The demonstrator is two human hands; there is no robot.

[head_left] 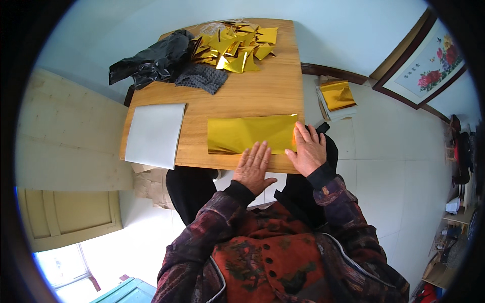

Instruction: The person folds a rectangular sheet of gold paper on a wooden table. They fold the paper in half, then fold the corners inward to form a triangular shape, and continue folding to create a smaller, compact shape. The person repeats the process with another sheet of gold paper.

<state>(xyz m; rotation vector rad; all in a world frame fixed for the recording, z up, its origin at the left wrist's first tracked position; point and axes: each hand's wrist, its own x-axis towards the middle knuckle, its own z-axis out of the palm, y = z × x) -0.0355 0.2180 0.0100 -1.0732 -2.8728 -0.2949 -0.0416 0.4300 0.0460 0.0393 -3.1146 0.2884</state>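
Head view: a person seated at a wooden desk (pixel 197 112), both hands near its front edge.
Gold foil sheet (pixel 242 132): flat on the desk's near right part, right end close to the side edge.
Left hand (pixel 255 164): fingers straight and released, resting on the sheet's near edge.
Right hand (pixel 309 151): fingers extended over the right end; an orange object (pixel 294 135) is mostly covered, so I cannot tell if they grasp it.
Risk: uneven pressure might skew or wrinkle the foil; its unheld left end could lift.
Foil's long axis: left to right, roughly along the front edge.
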